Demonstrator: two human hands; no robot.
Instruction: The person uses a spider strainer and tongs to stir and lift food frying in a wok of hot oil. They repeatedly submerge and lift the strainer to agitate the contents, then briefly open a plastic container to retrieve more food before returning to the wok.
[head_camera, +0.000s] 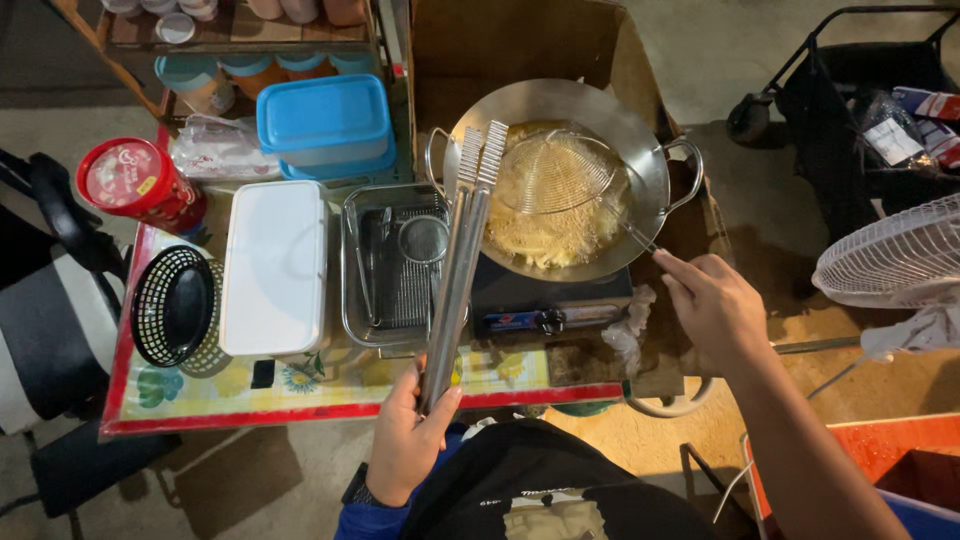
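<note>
Left hand (408, 440) grips long metal tongs (462, 255) at the handle end, tips closed together over the wok (560, 175) rim. Left of the tongs: steel tray (352, 300), white box (274, 268), black basket (172, 305). Right hand (712, 305) pinches the handle of a wire skimmer (552, 175) sitting in the frying food.

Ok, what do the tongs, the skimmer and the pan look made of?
Tongs in the left hand: bare metal, likely steel, dull silver sheen. Skimmer held by the right hand: fine wire mesh, metal. Pan: polished metal, bright reflective rim.
</note>
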